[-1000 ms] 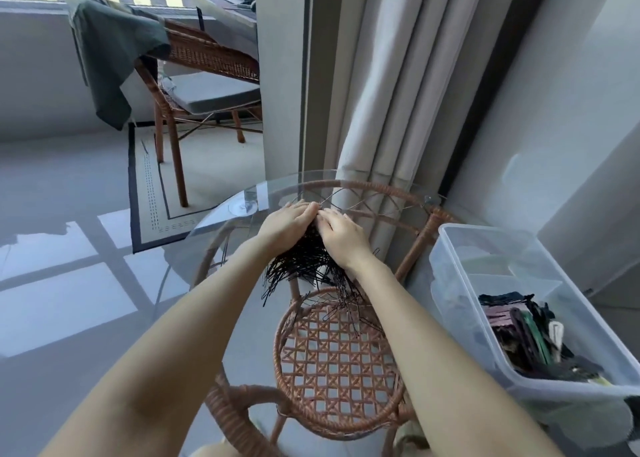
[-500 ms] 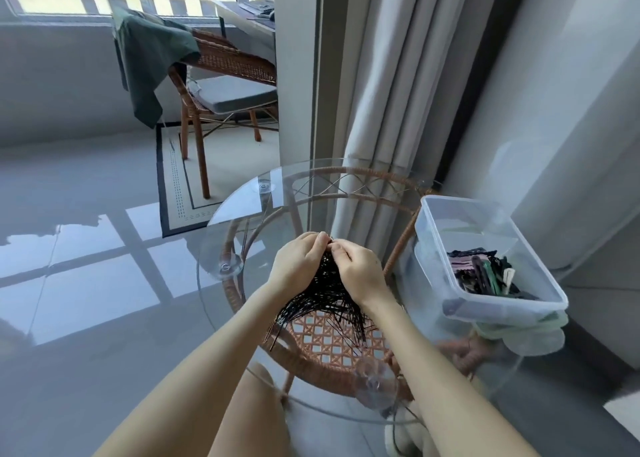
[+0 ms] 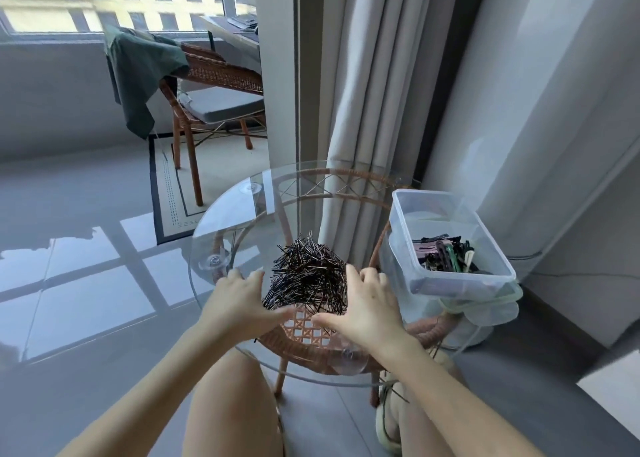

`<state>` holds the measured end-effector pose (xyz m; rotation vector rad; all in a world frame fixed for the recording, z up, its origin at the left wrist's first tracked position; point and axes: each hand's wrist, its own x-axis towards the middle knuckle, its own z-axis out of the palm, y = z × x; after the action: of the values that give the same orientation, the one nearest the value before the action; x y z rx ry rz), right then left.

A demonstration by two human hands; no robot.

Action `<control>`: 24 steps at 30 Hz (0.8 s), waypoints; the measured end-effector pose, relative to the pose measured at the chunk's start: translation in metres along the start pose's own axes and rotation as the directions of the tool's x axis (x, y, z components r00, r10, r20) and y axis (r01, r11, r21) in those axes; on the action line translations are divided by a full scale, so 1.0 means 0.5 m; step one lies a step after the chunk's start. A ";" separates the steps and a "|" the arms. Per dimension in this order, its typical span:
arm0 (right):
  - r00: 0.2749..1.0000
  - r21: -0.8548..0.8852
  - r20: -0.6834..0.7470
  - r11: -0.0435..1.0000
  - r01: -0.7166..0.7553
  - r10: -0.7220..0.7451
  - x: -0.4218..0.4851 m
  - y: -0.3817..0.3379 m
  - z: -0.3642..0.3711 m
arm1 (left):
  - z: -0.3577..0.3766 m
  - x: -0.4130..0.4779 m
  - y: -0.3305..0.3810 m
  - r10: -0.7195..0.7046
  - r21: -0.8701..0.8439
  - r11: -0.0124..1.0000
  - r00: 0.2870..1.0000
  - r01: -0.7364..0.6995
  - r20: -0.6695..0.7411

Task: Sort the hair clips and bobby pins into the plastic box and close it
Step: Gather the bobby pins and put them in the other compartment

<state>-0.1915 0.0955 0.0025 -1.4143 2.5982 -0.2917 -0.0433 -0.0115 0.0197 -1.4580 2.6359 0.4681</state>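
Both hands now spread apart: left hand (image 3: 239, 300) and right hand (image 3: 369, 304) open, cupping bobby pins (image 3: 308, 276) on counter (image 3: 221, 234), gripping nothing. Hair clips (image 3: 446, 255) already in plastic box (image 3: 460, 280); pins and closing remain.

Bobby pins (image 3: 308, 276) lie heaped on the table (image 3: 221, 234), box (image 3: 450, 283) right.

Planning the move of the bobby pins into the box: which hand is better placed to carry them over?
Probably the right hand: it flanks the bobby pins on the plastic box side.
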 end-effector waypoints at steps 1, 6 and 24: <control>1.000 0.056 -0.004 0.998 0.017 -0.017 0.006 -0.006 0.004 | 0.007 -0.009 0.003 0.010 0.030 0.999 1.000 -0.010 0.015; 0.997 0.187 -0.016 0.980 0.074 -0.072 0.020 -0.041 -0.009 | 0.025 0.001 0.037 -0.003 -0.062 0.998 0.997 -0.001 -0.073; 0.983 0.434 -0.182 0.898 0.079 0.001 0.071 -0.013 -0.118 | -0.050 0.045 0.021 -0.042 -0.251 0.968 0.961 -0.028 -0.272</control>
<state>-0.2193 0.0673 0.0592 -1.3220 2.4137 -0.9853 -0.0625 -0.0323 0.0408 -1.7197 2.8695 0.6680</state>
